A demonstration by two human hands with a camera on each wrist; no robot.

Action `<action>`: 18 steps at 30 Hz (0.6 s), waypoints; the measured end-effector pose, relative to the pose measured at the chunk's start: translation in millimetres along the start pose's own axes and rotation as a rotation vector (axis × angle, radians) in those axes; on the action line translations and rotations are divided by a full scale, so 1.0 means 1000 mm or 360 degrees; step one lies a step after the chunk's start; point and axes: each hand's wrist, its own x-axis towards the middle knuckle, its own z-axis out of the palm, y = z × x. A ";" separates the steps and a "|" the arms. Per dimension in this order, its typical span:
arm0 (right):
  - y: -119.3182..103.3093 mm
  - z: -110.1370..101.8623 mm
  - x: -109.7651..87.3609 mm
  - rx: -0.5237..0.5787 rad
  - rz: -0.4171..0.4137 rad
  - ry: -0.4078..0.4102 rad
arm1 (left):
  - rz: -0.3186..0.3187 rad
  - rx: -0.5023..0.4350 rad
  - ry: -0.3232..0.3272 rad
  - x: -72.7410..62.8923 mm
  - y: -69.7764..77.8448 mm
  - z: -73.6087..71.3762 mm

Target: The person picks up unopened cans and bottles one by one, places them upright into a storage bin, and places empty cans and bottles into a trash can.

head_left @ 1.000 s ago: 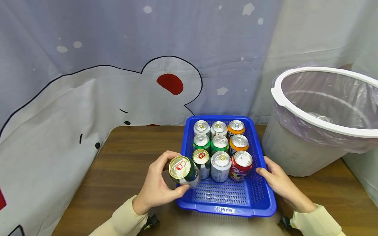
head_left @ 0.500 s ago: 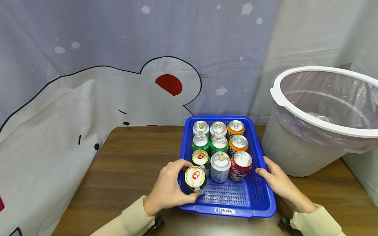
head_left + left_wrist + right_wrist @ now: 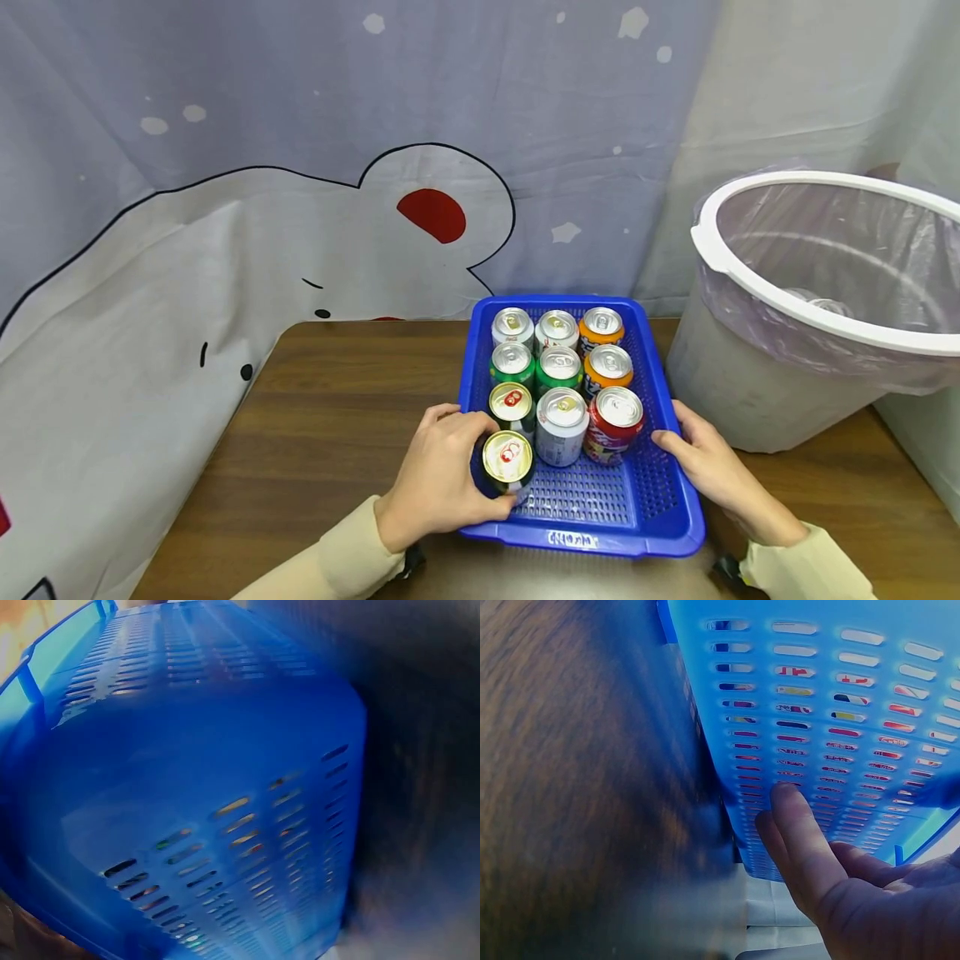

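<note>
My left hand [image 3: 441,477] grips a dark drink can [image 3: 507,457] with a gold top and red tab, thumb in front and fingers behind. The can is upright in the front left corner of the blue plastic basket [image 3: 663,543]; its lower part is hidden. Right behind it stands a matching gold-topped can [image 3: 511,402]. My right hand [image 3: 711,468] holds the basket's right rim, thumb over the edge. In the right wrist view its fingers [image 3: 799,832] lie against the slotted outer wall. Only the basket's outside [image 3: 172,757] shows in the left wrist view.
Beside the gold-topped can stand a white can [image 3: 562,427] and a red can [image 3: 615,423]. Green cans [image 3: 558,368], orange cans [image 3: 608,367] and silver-white cans [image 3: 513,327] fill the rows behind. A lined bin [image 3: 750,367] stands right of the basket on the wooden table [image 3: 345,392].
My left hand has carried the dark can rightward and forward from over the basket's left rim into its front left corner. The right hand has stayed on the rim.
</note>
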 end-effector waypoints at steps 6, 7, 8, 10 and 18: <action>-0.001 0.000 -0.001 0.0034 0.0002 -0.0007 | -0.0013 0.0122 -0.0006 0.001 0.005 0.002; -0.001 0.001 -0.001 0.0039 0.0003 -0.0008 | -0.0017 0.0139 -0.0008 0.001 0.006 0.003; 0.000 0.001 -0.001 0.0040 0.0006 -0.0008 | -0.0018 0.0159 -0.0007 0.001 0.007 0.003; 0.000 0.001 -0.001 0.0032 0.0006 -0.0007 | -0.0017 0.0184 0.0000 0.002 0.008 0.004; 0.001 0.000 0.000 0.0008 -0.0026 0.0007 | 0.0016 0.0322 -0.0015 0.004 0.012 0.002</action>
